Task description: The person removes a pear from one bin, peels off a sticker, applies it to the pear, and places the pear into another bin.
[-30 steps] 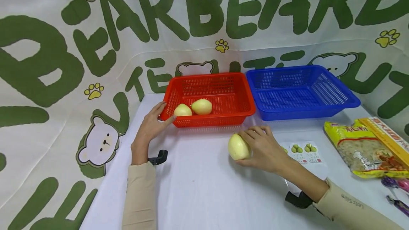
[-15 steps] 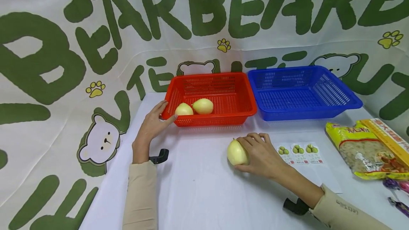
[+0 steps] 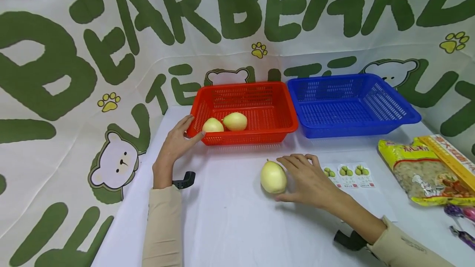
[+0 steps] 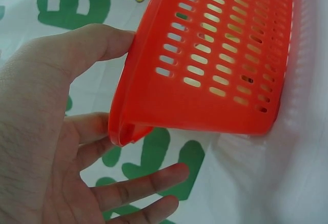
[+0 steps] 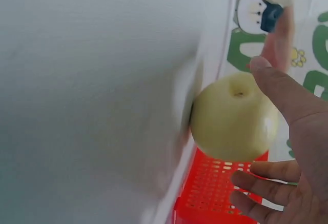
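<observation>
A pale yellow pear (image 3: 273,177) stands on the white tabletop, stem up, in the middle of the head view. Just right of it my right hand (image 3: 309,184) is spread, thumb and fingers apart. In the right wrist view a gap shows between the fingers (image 5: 261,185) and the pear. Two more pears, one at the left (image 3: 212,125) and one beside it (image 3: 235,121), lie in the left part of a red basket (image 3: 256,137). My left hand (image 3: 174,147) holds that basket's front left corner, thumb and index finger on either side of the rim.
Touching the red basket's right side is a blue basket (image 3: 356,129). A sheet with pear stickers (image 3: 346,176) lies beyond my right hand. At the right edge are a yellow food bag (image 3: 419,174), an orange box (image 3: 450,155) and wrapped candies (image 3: 462,234). A printed cloth (image 3: 222,61) hangs behind.
My right hand has lowered the pear slightly to the left, then let go and drawn off to the right. The left hand stays at the red basket's corner.
</observation>
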{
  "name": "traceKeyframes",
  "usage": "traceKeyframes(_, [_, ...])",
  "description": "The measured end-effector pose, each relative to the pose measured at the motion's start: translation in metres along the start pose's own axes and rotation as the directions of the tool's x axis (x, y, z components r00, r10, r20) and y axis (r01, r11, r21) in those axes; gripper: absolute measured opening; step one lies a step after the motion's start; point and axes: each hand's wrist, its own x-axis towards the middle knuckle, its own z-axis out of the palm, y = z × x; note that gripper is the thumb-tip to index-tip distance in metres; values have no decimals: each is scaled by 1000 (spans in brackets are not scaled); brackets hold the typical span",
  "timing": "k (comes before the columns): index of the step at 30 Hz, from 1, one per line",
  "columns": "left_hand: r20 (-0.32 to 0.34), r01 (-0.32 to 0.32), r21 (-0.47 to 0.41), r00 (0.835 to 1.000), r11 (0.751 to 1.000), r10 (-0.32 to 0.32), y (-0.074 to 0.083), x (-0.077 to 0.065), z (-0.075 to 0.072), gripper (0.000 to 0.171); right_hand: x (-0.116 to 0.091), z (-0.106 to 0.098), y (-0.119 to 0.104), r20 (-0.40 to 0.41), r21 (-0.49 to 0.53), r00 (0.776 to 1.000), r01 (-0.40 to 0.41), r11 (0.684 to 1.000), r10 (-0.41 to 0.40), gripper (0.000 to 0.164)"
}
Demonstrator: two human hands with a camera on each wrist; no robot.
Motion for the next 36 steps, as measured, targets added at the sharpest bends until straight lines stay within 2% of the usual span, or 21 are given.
traceKeyframes(9, [-1, -6, -9, 1000, 1000, 6, -2, 1, 0, 90, -15, -17, 10, 3, 85, 1000, -27, 996, 27, 95])
traceKeyframes(21, [14, 7, -9, 1000, 1000, -7, -2, -1, 1, 89, -42, -32, 30, -71, 115, 996, -46, 992, 55, 77])
traceKeyframes(23, [-11, -12, 9, 1000, 1000, 12, 1, -3, 1, 87, -46, -35, 33, -81, 121, 995, -56, 991, 66, 73])
traceKeyframes(26, [-118, -70, 23, 990, 997, 73, 16, -8, -6, 79, -51, -41, 39, -91, 135, 991, -84, 987, 97, 68])
traceKeyframes(28, [-221, -132, 8, 967, 991, 131, 35, -15, -14, 69, -55, -46, 43, -95, 149, 989, -101, 984, 116, 63])
traceKeyframes(31, [-349, -284, -57, 904, 957, 247, 73, -29, -24, 55, -62, -54, 51, -102, 163, 985, -123, 979, 141, 58])
traceKeyframes(33, [-390, -408, -88, 854, 909, 346, 101, -40, -24, 48, -67, -57, 57, -107, 175, 982, -133, 976, 153, 55])
traceKeyframes(36, [-377, -566, -110, 784, 817, 493, 141, -56, -14, 41, -75, -61, 65, -104, 178, 978, -159, 971, 180, 51])
